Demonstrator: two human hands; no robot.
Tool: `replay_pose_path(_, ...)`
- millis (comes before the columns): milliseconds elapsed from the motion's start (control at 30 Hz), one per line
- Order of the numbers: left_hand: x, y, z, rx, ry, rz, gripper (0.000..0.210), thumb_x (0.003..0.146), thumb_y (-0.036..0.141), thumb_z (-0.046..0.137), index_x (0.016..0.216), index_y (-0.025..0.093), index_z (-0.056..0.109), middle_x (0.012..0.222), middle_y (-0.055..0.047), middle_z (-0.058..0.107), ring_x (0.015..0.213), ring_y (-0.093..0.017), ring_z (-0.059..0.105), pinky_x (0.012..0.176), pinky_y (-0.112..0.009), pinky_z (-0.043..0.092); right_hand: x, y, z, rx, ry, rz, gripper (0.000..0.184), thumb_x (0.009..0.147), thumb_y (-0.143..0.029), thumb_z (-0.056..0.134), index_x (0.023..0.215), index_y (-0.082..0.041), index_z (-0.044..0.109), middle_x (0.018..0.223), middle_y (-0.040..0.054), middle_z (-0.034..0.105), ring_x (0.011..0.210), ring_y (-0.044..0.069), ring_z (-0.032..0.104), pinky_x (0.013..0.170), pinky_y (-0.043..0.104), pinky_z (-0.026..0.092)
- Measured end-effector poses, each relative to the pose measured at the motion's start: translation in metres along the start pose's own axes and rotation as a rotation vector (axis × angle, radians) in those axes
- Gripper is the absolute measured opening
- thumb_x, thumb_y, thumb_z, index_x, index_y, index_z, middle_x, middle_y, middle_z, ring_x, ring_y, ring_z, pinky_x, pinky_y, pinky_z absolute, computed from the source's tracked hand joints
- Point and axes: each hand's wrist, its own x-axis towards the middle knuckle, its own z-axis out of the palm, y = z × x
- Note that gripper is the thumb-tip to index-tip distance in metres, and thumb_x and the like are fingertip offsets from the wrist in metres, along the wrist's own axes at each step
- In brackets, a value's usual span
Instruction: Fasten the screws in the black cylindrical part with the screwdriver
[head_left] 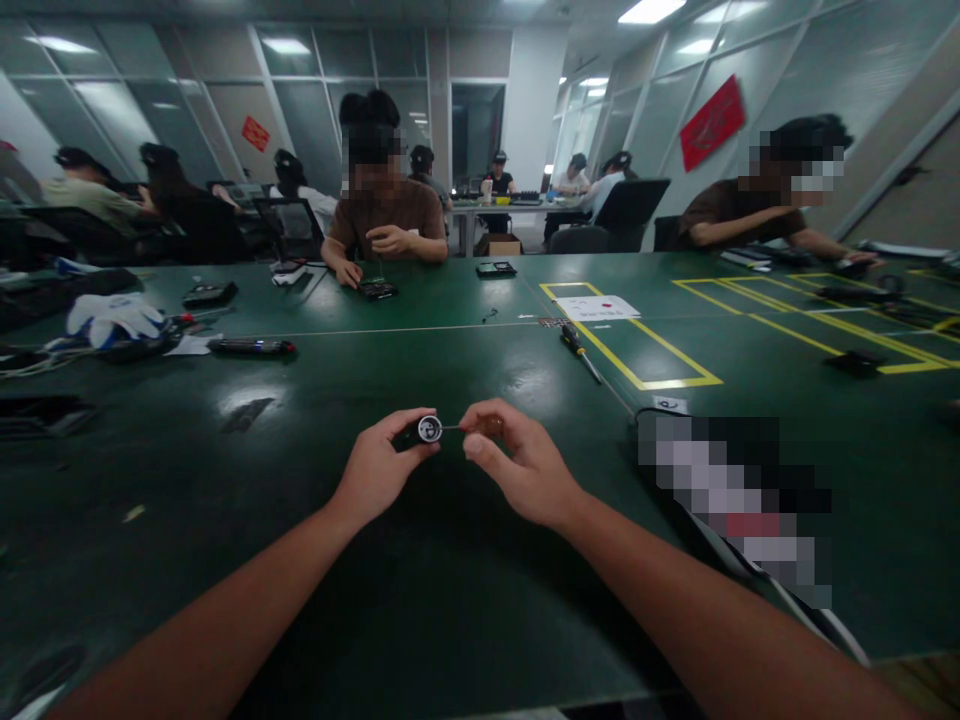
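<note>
Between the fingers and thumb of my left hand (373,468) is a small dark cylindrical part (430,429). Its silver-rimmed round end faces me, and the details inside it are too small to make out. My right hand (529,470) is closed around a small screwdriver (491,427) with an amber, see-through handle. The thin metal shaft points left and reaches the side of the cylindrical part; its very tip cannot be made out. Both hands are held over the green table (420,600).
A black-and-yellow screwdriver (574,342) lies ahead to the right, near a paper sheet (596,308) and yellow tape. White gloves (112,318) and a dark pen-like tool (251,346) lie at left. A partly blurred-out object (690,500) is beside my right forearm. Co-workers sit opposite.
</note>
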Motion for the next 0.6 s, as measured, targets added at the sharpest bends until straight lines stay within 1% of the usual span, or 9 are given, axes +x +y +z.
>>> replay_pose_path(100,0.0,0.001,0.0,0.05,0.002,0.023,0.041,0.08,0.026,0.078,0.12,0.023,0.074,0.123,-0.007,0.073,0.116,-0.027,0.067,0.11,-0.046,0.046,-0.001,0.004,0.0,-0.007,0.063,0.026,0.038,0.105,-0.047,0.045,0.091,-0.022,0.07,0.072,-0.0011,0.058,0.067,0.014,0.057,0.064,0.028,0.044)
replay_pose_path(133,0.0,0.002,-0.001,0.065,0.0,0.032,0.04,0.08,0.026,0.078,0.12,0.024,0.074,0.123,-0.007,0.073,0.116,-0.027,0.067,0.11,-0.046,0.047,-0.001,0.005,0.001,-0.006,0.089,0.051,0.04,0.106,-0.046,0.043,0.092,-0.022,0.071,0.071,-0.0011,0.057,0.067,0.014,0.056,0.064,0.028,0.044)
replay_pose_path(167,0.0,0.002,-0.001,0.079,-0.004,0.038,0.04,0.08,0.026,0.078,0.12,0.024,0.074,0.123,-0.006,0.073,0.115,-0.027,0.067,0.109,-0.045,0.047,0.0,0.006,0.002,0.004,0.118,0.074,0.036,0.105,-0.045,0.045,0.095,-0.023,0.072,0.073,-0.0009,0.059,0.069,0.014,0.058,0.065,0.028,0.045)
replay_pose_path(233,0.0,0.005,-0.001,0.1,-0.006,0.042,0.04,0.081,0.027,0.077,0.121,0.024,0.073,0.123,-0.006,0.073,0.115,-0.026,0.067,0.109,-0.045,0.047,0.001,0.008,0.003,0.066,0.187,0.105,0.023,0.102,-0.041,0.052,0.104,-0.024,0.069,0.082,-0.0003,0.064,0.076,0.015,0.062,0.07,0.029,0.048)
replay_pose_path(300,-0.001,0.007,-0.002,0.123,-0.006,0.049,0.039,0.082,0.027,0.077,0.121,0.024,0.073,0.124,-0.006,0.072,0.116,-0.026,0.066,0.109,-0.045,0.047,0.004,0.008,0.004,0.142,0.266,0.127,0.018,0.098,-0.039,0.059,0.105,-0.024,0.065,0.087,0.0005,0.068,0.081,0.016,0.065,0.075,0.031,0.052)
replay_pose_path(400,-0.002,0.009,-0.002,0.144,-0.014,0.077,0.038,0.082,0.024,0.077,0.119,0.024,0.074,0.123,-0.006,0.072,0.116,-0.026,0.066,0.109,-0.045,0.047,0.008,0.01,0.005,0.178,0.318,0.167,0.022,0.095,-0.044,0.06,0.097,-0.022,0.065,0.085,0.0022,0.07,0.08,0.018,0.067,0.079,0.033,0.054)
replay_pose_path(500,-0.002,0.008,-0.002,0.15,-0.025,0.102,0.038,0.081,0.023,0.077,0.119,0.024,0.074,0.123,-0.006,0.072,0.115,-0.025,0.066,0.109,-0.044,0.047,0.013,0.015,0.004,0.234,0.362,0.241,0.029,0.094,-0.049,0.061,0.095,-0.021,0.068,0.084,0.0034,0.069,0.078,0.018,0.066,0.077,0.034,0.055)
replay_pose_path(567,-0.001,0.007,-0.002,0.153,-0.019,0.119,0.037,0.082,0.023,0.077,0.119,0.024,0.074,0.124,-0.006,0.072,0.116,-0.025,0.066,0.109,-0.043,0.047,0.015,0.021,0.002,0.375,0.408,0.344,0.032,0.091,-0.052,0.065,0.092,-0.02,0.068,0.082,0.0031,0.068,0.074,0.017,0.065,0.074,0.033,0.056)
replay_pose_path(600,-0.001,0.006,-0.002,0.155,-0.017,0.127,0.037,0.082,0.023,0.077,0.119,0.024,0.074,0.124,-0.006,0.072,0.116,-0.025,0.066,0.109,-0.043,0.047,0.016,0.024,0.0,0.485,0.41,0.418,0.035,0.09,-0.055,0.065,0.089,-0.02,0.066,0.077,0.0022,0.066,0.068,0.016,0.063,0.07,0.033,0.056)
